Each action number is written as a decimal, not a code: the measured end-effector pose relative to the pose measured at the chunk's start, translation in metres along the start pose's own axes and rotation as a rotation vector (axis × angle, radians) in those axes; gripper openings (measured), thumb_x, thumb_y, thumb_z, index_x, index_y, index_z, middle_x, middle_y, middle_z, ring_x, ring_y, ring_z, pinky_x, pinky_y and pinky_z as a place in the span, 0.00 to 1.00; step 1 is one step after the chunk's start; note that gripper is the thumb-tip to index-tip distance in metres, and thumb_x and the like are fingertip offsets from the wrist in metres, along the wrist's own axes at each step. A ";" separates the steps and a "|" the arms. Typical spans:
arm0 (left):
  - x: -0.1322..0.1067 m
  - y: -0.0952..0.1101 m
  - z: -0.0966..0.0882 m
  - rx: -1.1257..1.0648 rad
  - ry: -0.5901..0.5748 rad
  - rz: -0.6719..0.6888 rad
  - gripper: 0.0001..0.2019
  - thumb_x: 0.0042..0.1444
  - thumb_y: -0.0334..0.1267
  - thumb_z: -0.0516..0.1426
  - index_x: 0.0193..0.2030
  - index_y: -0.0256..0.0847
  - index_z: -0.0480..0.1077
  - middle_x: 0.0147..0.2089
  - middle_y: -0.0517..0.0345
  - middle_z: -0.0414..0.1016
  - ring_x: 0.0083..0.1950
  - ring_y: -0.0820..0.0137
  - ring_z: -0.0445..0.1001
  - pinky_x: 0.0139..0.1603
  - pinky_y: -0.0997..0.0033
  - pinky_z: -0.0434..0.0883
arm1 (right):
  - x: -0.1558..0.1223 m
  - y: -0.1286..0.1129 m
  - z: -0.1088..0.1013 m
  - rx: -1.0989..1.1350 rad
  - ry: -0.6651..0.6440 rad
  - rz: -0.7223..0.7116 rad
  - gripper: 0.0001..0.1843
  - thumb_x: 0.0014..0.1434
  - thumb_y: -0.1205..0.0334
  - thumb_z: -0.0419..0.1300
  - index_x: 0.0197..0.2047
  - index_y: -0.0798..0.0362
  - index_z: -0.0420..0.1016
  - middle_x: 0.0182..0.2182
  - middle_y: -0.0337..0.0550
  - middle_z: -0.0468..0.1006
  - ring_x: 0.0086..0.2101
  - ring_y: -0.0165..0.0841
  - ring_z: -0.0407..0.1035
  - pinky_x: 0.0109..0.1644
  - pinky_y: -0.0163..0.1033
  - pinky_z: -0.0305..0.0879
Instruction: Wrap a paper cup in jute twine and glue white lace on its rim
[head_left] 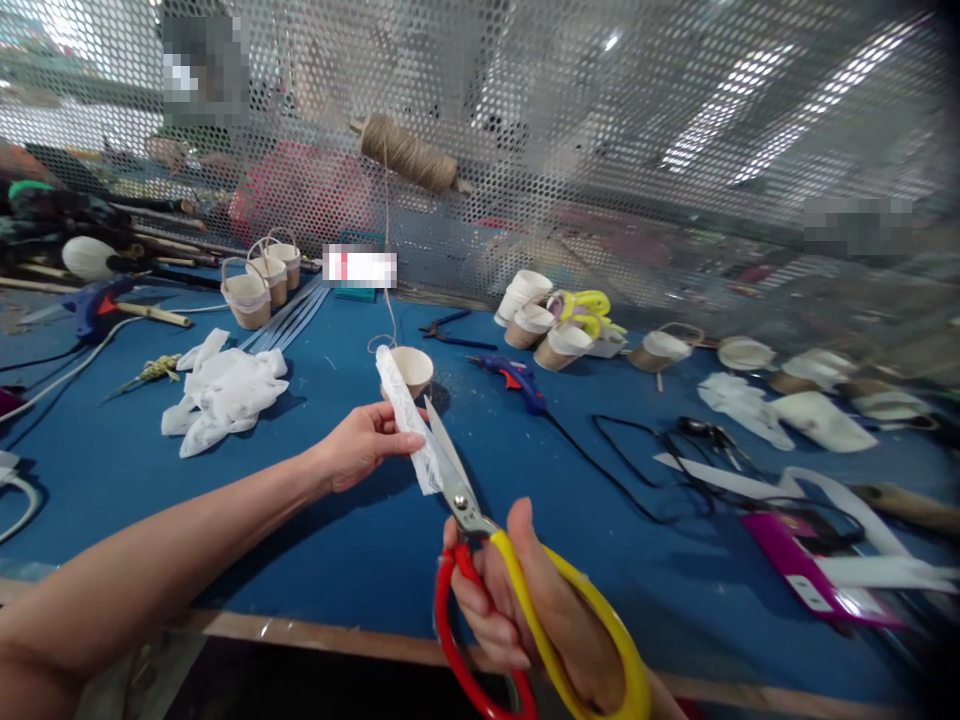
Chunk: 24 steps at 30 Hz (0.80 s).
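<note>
My left hand [361, 443] pinches a narrow strip of white lace fabric [406, 414] and holds it upright above the blue table [300, 520]. My right hand [525, 610] grips a pair of scissors [480, 545] with one red and one yellow handle. The steel blades are parted, and the lower end of the strip lies between them. A small paper cup [412, 368] stands just behind the strip.
A twine spool [409, 153] hangs on the perforated metal screen, its string dropping to the cup. White cloth pile [225, 390], small baskets [259, 280], blue glue guns [517, 380], stacked cups [540, 320], black cables and white ribbons lie around. A person sits beyond the screen.
</note>
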<state>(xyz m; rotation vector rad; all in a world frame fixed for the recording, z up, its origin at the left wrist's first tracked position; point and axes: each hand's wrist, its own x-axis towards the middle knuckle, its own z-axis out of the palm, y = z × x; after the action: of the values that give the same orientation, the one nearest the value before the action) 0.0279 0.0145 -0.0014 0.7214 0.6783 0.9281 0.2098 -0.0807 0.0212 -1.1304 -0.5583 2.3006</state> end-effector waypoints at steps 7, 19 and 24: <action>0.001 -0.004 0.000 -0.002 -0.009 -0.001 0.16 0.33 0.30 0.69 0.33 0.32 0.74 0.29 0.57 0.77 0.31 0.75 0.73 0.39 0.73 0.67 | 0.003 -0.004 0.006 0.019 0.006 -0.008 0.37 0.52 0.29 0.35 0.33 0.54 0.65 0.16 0.32 0.59 0.12 0.17 0.45 0.12 0.23 0.42; 0.000 -0.004 0.003 -0.019 -0.019 -0.023 0.16 0.31 0.30 0.69 0.30 0.33 0.73 0.29 0.59 0.77 0.30 0.75 0.73 0.38 0.73 0.67 | 0.007 -0.007 0.007 0.040 0.046 0.054 0.33 0.56 0.34 0.34 0.32 0.52 0.65 0.12 0.29 0.58 0.09 0.16 0.41 0.09 0.22 0.40; 0.000 -0.004 0.003 -0.018 -0.020 -0.017 0.17 0.31 0.29 0.69 0.32 0.33 0.73 0.29 0.59 0.77 0.30 0.75 0.73 0.38 0.73 0.67 | 0.010 -0.006 0.007 0.042 0.054 0.054 0.33 0.57 0.34 0.33 0.31 0.53 0.64 0.11 0.29 0.58 0.08 0.17 0.41 0.08 0.22 0.39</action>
<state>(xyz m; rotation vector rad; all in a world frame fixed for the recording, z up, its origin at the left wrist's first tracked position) 0.0324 0.0124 -0.0025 0.7074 0.6566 0.9092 0.2005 -0.0707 0.0230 -1.1967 -0.4622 2.3092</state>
